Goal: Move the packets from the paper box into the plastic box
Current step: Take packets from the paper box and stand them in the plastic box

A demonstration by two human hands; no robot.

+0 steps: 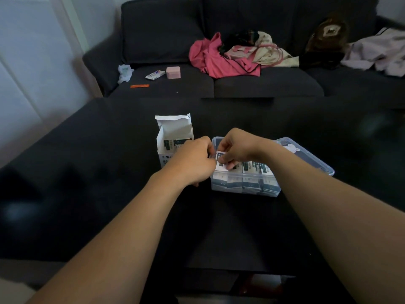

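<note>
Evidently right hand (235, 148) pinched packet (221, 162) over plastic box (306, 159) left end; left hand (192, 161) curled at packet's edge (grip unclear). More packets stood in paper box (175, 132). Packet looked light, flat, slick; best pinched by edges.

both hands (215, 157) pinch one packet (221, 163) over the plastic box (306, 160).

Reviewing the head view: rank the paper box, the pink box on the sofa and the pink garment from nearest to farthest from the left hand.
From the left hand:
1. Paper box, on the table just beyond the hand.
2. Pink box, on the sofa seat, straight behind.
3. Pink garment, on the sofa, farther back and to the right.
</note>
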